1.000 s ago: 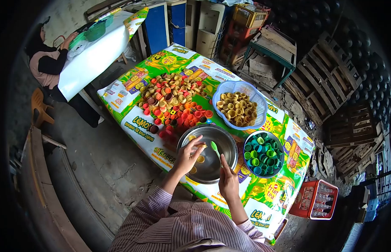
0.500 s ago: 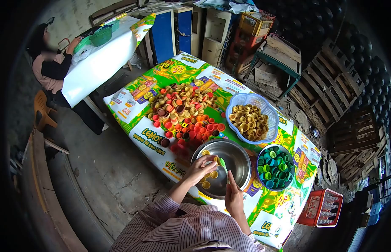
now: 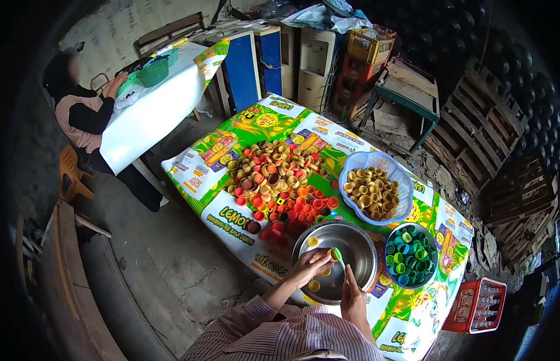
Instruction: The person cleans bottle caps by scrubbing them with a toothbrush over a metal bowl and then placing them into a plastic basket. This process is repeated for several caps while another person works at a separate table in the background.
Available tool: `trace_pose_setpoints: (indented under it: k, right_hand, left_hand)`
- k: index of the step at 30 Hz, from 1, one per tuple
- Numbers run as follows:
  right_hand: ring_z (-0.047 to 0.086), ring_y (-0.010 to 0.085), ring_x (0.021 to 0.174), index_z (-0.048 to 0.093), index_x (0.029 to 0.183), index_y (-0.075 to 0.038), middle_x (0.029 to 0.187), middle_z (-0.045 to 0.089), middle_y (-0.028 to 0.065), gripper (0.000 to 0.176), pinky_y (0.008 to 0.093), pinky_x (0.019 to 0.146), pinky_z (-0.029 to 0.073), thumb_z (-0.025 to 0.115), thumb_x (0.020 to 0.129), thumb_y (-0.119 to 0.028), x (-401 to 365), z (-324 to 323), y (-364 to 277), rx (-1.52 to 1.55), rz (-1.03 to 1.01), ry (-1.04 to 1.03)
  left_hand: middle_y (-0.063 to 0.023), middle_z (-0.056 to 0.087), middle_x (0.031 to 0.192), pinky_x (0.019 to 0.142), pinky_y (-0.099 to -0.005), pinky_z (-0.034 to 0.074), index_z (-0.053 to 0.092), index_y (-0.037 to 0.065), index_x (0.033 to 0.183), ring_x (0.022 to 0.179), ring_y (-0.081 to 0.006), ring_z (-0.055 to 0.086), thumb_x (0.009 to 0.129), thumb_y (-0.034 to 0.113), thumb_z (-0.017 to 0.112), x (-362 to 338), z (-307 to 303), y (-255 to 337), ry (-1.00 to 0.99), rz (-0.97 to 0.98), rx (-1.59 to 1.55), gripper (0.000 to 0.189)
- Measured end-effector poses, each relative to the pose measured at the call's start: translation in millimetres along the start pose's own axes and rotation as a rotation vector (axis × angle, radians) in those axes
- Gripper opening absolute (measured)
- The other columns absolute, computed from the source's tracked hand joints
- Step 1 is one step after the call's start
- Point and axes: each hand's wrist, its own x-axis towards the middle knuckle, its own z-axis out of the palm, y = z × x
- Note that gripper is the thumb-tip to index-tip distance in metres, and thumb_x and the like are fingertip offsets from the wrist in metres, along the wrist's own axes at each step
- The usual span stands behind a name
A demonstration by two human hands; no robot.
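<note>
Holding a yellow cap (image 3: 333, 256) pinched in your left hand (image 3: 311, 266) over the near metal bowl (image 3: 360, 254), you grip a green-tipped tool (image 3: 342, 266) in your right hand (image 3: 354, 304), probably so both meet where the bowl catches anything dropped.

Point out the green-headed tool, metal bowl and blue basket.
Green-headed tool (image 3: 339, 257), head view: its green end.
Metal bowl (image 3: 359, 249), head view: bare inner wall, right side.
Blue basket (image 3: 404, 188), head view: inner wall, right side.

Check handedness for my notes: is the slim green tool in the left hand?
No, the right hand grips the slim green tool, while the left hand holds a round yellow cap.
</note>
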Motion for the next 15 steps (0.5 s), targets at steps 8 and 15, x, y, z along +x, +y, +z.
trace_pose_setpoints:
  k: [8, 15]
  right_hand:
    - [0.063, 0.0357, 0.07, 0.037, 0.134, -0.012, 0.082, 0.061, 0.0249, 0.05, 0.0367, 0.061, 0.048, 0.046, 0.086, -0.001, -2.0, -1.7, 1.9, 0.032, -0.011, -0.037]
    - [0.057, 0.0236, 0.048, 0.032, 0.136, -0.014, 0.055, 0.052, 0.0159, 0.051, 0.0256, 0.049, 0.037, 0.044, 0.088, -0.002, -5.6, -1.3, 5.6, 0.03, -0.025, 0.008]
  left_hand:
    - [-0.0082, 0.054, 0.114, 0.092, -0.0269, 0.045, 0.045, -0.001, 0.119, 0.103, -0.0164, 0.055, 0.091, 0.017, 0.05, -0.9, -8.1, -8.9, -0.031, -0.002, 0.081, 0.033]
    - [-0.0069, 0.055, 0.112, 0.088, -0.0251, 0.046, 0.046, 0.001, 0.118, 0.1, -0.0149, 0.056, 0.091, 0.016, 0.052, -5.2, 3.7, -8.9, -0.012, 0.057, 0.104, 0.032]
